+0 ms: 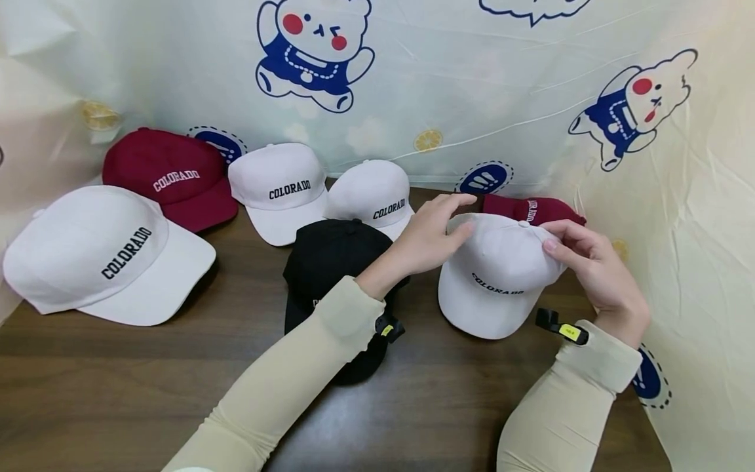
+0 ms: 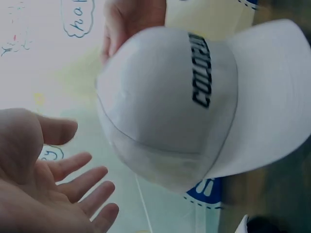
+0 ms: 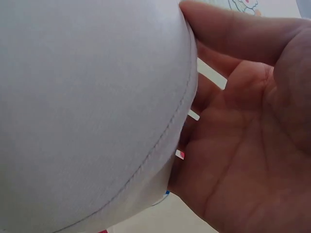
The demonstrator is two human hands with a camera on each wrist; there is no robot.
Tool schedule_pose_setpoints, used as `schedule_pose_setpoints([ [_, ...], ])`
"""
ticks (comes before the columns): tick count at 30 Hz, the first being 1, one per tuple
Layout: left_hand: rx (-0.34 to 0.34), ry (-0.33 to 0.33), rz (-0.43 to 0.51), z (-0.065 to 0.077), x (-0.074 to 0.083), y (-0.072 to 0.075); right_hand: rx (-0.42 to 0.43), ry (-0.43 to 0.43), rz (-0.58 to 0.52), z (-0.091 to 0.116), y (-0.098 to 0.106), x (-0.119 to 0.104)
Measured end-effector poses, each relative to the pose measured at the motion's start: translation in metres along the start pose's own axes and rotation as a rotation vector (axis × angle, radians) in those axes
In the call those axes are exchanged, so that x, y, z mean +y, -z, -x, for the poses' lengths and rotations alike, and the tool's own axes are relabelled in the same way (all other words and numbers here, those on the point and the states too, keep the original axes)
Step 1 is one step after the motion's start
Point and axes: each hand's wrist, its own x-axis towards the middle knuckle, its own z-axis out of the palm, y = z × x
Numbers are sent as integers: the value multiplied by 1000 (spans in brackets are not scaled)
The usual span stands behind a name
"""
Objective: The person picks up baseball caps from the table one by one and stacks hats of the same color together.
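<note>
One white cap [image 1: 501, 255] in right hand [image 1: 607, 275], just beside left hand [image 1: 429, 236]

The person wears long sleeves of pale cream cloth, quite plain. The left sleeve [image 1: 277, 387] has some soft wrinkles, and the right sleeve [image 1: 557, 413] looks similarly smooth and rather loose. Each ends in a wide cuff of the same colour. At the left cuff [image 1: 348, 314] sits a small black device [image 1: 395, 328] with a yellow-green label; the right cuff [image 1: 601, 360] carries another black device [image 1: 554, 324], also with such a label [image 1: 570, 332], its small writing not readable.
</note>
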Motion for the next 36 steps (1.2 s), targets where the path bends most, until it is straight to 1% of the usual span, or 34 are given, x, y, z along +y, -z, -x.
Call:
schedule_pose_setpoints([
  [3, -62, -2, -24, -3, -2, -2, -49, 21, -23, 1, 1, 0],
  [6, -119, 4, -25, -3, -3, -4, -96, 33, -58, 0, 2, 2],
  [10, -183, 5, -2, 0, -6, -8, -111, 32, -54, -2, 2, 4],
  [13, -226, 2, 66, 1, -8, -13, -109, 20, 3, -3, 2, 6],
  [16, -247, 35, 168, 2, -9, -17, -122, 16, 28, -6, 1, 7],
  [19, -244, 87, 273, 0, -11, -19, -115, 1, 32, -7, 0, 9],
  [21, -237, 127, 341, -1, -12, -20, -95, -30, 47, -8, 0, 11],
  [26, -197, 221, 480, -6, -14, -22, -43, -126, 139, -9, 1, 16],
  [30, -155, 287, 539, -9, -17, -22, -58, -176, 175, -8, 2, 20],
  [32, -136, 317, 555, -10, -18, -23, -80, -190, 158, -8, 2, 23],
  [36, -111, 367, 567, -12, -19, -26, -121, -205, 78, -11, 0, 31],
])
